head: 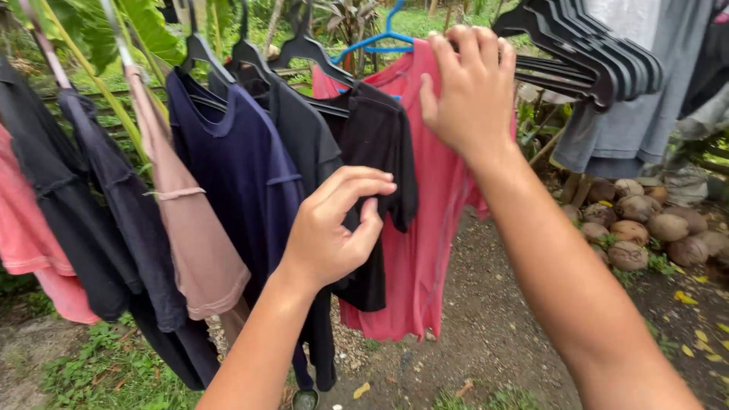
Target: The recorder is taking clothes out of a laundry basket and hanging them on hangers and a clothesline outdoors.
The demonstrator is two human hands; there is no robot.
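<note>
Shirts (250, 167) left, coconuts (653, 220) right.

**Hands on the Hanging Clothes**

The left hand (334, 231) pinches the sleeve of a black shirt (376, 140), thumb and fingers closed on the cloth. The right hand (471, 87) is up high, gripping the shoulder of a red shirt (425, 250) on a blue hanger (383, 38). The red shirt hangs just behind the black one, touching it. To the left hang a navy shirt (235, 167), a tan top (190, 228), a dark top (114, 205) and a pink cloth (26, 235), side by side. To the right, empty black hangers (585, 45) bunch together beside a grey shirt (645, 99). Brown coconuts (645, 224) lie piled on the dirt ground (493, 326) below.
</note>
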